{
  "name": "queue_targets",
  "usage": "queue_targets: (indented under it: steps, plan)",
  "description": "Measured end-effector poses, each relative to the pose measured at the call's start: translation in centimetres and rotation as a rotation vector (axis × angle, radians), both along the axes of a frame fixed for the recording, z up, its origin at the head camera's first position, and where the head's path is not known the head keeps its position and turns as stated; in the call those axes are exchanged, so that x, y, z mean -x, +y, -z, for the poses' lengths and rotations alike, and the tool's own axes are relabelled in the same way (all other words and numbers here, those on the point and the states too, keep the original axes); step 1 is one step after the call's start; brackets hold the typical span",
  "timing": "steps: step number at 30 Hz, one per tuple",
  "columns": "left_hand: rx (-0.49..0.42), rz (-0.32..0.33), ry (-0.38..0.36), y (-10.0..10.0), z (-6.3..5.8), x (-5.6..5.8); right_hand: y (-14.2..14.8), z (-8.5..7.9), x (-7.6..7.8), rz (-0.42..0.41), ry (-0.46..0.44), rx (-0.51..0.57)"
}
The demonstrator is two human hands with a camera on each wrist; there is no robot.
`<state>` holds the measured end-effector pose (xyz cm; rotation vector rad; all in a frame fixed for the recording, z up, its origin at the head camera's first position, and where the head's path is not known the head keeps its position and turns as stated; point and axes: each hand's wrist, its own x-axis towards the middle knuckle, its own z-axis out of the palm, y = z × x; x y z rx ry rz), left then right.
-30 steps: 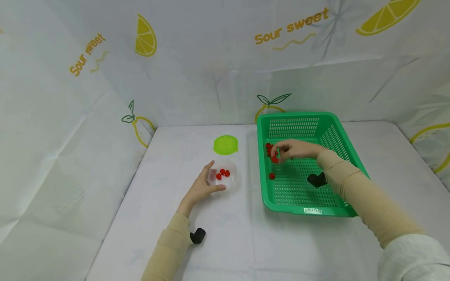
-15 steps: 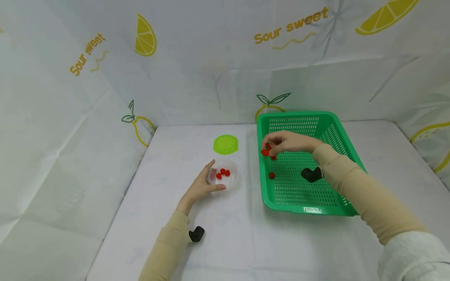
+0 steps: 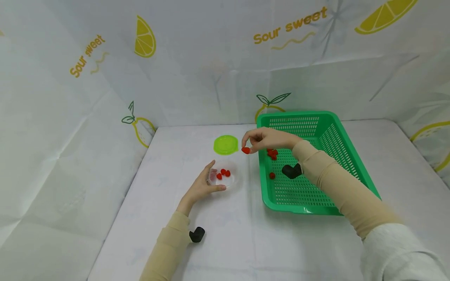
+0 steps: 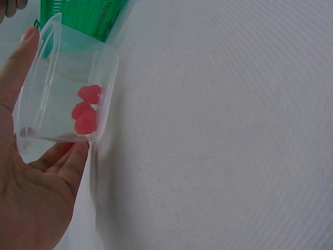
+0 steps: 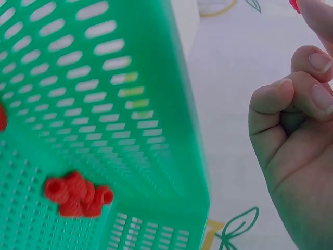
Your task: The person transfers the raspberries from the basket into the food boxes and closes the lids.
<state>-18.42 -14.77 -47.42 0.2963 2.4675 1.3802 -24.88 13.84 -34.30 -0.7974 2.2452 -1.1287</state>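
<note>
Lemon-printed cloth (image 3: 197, 70) backs your white table (image 3: 225, 238). Between the green basket (image 3: 281, 207) and lid (image 3: 226, 145), your right hand (image 3: 267, 138) pinches a raspberry (image 3: 246, 150); it looks light and squashable, so hold its sides gently. Your left hand (image 3: 201, 189) grips the clear tub (image 4: 62, 99), probably thin, flexible plastic.

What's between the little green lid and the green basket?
In the head view, part of the right hand shows there, pinching a red raspberry over the white cloth.
</note>
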Motion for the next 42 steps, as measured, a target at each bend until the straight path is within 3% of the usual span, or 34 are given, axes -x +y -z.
queue_targets:
  steps: [14,21,22,42]
  plan:
    - [0.007,0.012,-0.008,-0.2,-0.1,0.1,-3.4,0.3,1.1,0.006,0.014,0.035]
    - [-0.004,0.006,-0.010,-0.2,-0.1,0.0,-5.2,1.2,2.1,-0.044,0.019,0.019]
    - [-0.009,0.011,-0.015,-0.1,-0.6,-0.2,-5.5,1.4,2.3,-0.053,0.019,0.014]
    - [-0.023,0.010,-0.014,-0.2,0.0,-0.3,-8.7,4.0,3.0,-0.139,0.017,-0.271]
